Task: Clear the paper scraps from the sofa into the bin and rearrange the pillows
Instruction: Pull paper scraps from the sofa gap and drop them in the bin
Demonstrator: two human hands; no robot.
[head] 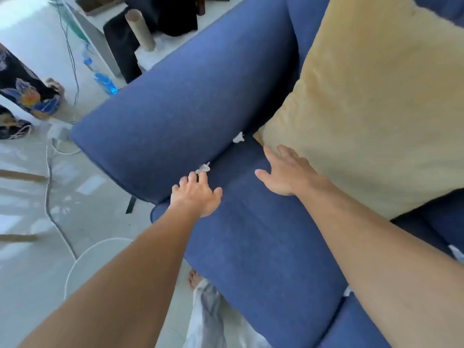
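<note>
A blue sofa (251,247) fills the middle, its armrest (175,116) on the left. One white paper scrap (204,168) lies in the crease between armrest and seat. My left hand (195,194) reaches to it with spread fingers, the fingertips just touching it. A second scrap (238,138) sits further up the same crease. My right hand (286,172) is open and flat over the seat, beside the lower corner of a yellow pillow (376,109). Two more white scraps (455,252) (347,291) show at the right, partly hidden by my right arm.
A white round bin rim (75,262) stands on the floor at lower left, partly behind my left arm. Cables (50,197) run across the pale floor. Another person's patterned trouser leg (27,91) is at the left edge. A blue bottle (100,76) and cardboard tube (140,28) stand behind the armrest.
</note>
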